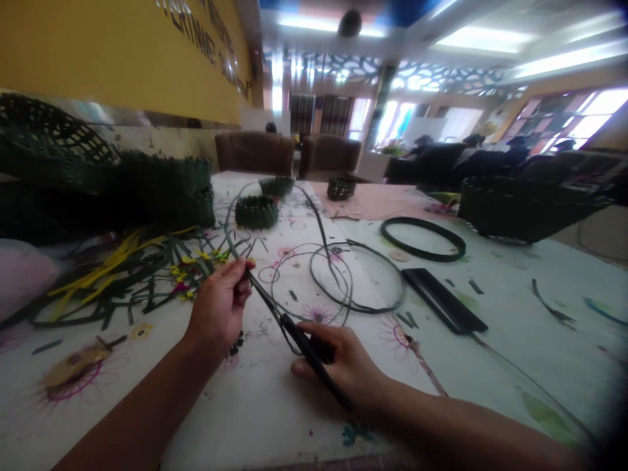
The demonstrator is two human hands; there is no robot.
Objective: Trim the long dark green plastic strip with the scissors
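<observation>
My left hand (220, 304) is closed in a pinch on a dark green flat strip (265, 298). From those fingers the strip loops away over the table and also runs down toward my right hand (346, 363). That hand is wrapped round a slim, long black tool (314, 363), whose exact kind I cannot make out. The tool's tip meets the lower part of the strip. Just beyond both hands, thin green strip hoops (360, 307) lie overlapping on the printed tablecloth (255, 425).
Cut green and yellow strips (122, 268) lie piled at left, before large dark woven baskets (167, 190). Small woven baskets (256, 212) stand farther back. At right are a thick dark ring (422, 239), a black flat frame with a cord (444, 301) and a big basket (520, 209).
</observation>
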